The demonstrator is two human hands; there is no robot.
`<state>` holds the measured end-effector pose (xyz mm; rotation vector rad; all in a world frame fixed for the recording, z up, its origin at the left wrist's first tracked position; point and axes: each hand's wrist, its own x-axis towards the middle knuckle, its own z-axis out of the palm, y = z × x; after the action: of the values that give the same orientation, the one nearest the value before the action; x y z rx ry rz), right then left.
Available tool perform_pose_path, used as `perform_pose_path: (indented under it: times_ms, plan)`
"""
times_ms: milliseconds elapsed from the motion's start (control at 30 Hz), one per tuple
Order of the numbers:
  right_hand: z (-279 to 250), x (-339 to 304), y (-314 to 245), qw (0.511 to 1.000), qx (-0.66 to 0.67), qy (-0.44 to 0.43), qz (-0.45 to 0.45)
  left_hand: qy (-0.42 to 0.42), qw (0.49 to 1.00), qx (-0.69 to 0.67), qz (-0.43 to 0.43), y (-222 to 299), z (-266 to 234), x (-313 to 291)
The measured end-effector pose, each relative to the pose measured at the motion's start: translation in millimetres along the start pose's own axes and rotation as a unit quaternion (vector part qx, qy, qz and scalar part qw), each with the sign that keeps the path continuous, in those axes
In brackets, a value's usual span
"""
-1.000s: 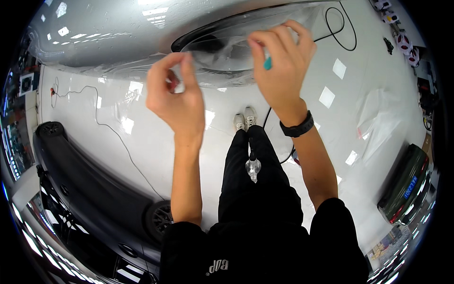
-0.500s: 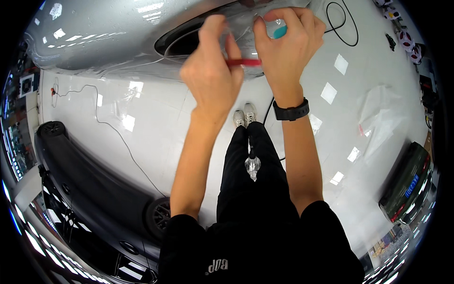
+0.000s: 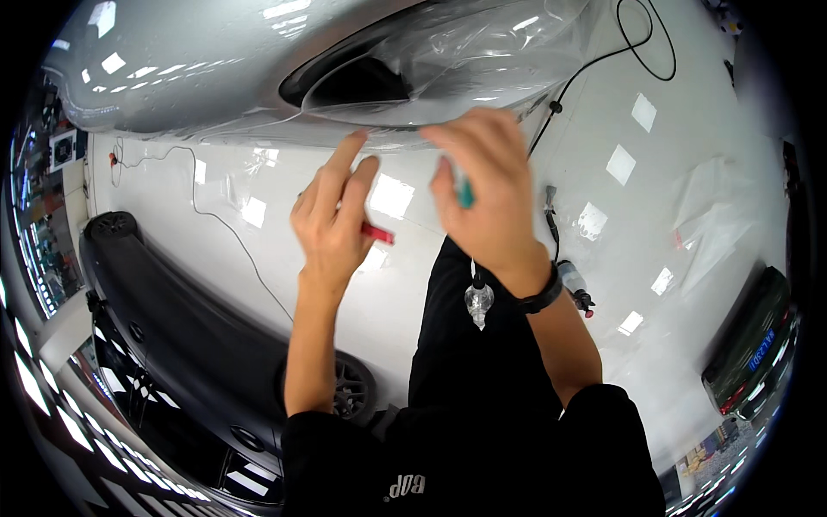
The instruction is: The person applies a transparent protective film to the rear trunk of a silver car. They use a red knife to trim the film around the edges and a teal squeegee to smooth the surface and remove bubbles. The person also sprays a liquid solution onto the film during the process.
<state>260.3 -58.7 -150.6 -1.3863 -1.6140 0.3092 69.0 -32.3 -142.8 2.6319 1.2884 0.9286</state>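
A silver car panel (image 3: 215,77) with a dark recess (image 3: 353,82) fills the top, covered by clear film (image 3: 482,52). My left hand (image 3: 332,220) is raised just below the panel, fingers pointing up, with a small red tool (image 3: 377,233) sticking out at its palm side. My right hand (image 3: 487,194) is beside it, closed around a small teal tool (image 3: 463,191); a black band (image 3: 543,297) sits on that wrist. The two hands are a short gap apart.
A black car (image 3: 172,319) with a wheel (image 3: 353,392) stands at lower left. A black cable (image 3: 603,60) runs over the glossy white floor (image 3: 672,258). A spray bottle (image 3: 573,284) lies by my right leg. A dark vehicle (image 3: 749,345) sits at right. Crumpled clear film (image 3: 715,215) lies on the floor.
Both hands have come down from the car panel and drawn slightly apart. The red tool, held between both hands half a second ago, is now with my left hand.
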Motion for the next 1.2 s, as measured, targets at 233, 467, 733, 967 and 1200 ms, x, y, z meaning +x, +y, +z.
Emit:
perform_pose_path:
  times_ms: [233, 467, 733, 967, 1200]
  plan:
    - [48, 5, 3, 0.998, 0.01, 0.039, 0.043, -0.083, 0.985, 0.121, 0.086, -18, -46, 11]
    - [77, 26, -5, 0.988, -0.061, 0.138, 0.038, -0.163, 0.959, 0.171, 0.155, -24, -46, 27]
    - [91, 32, 3, 0.99, -0.021, 0.135, 0.041, -0.179, 0.955, 0.182, 0.153, -33, -42, 26]
    - [99, 31, 3, 0.984, -0.005, 0.178, 0.029, -0.169, 0.955, 0.179, 0.167, -36, -36, 26]
    - [93, 42, -7, 0.988, -0.065, 0.121, 0.07, -0.175, 0.937, 0.248, 0.174, -37, -41, 33]
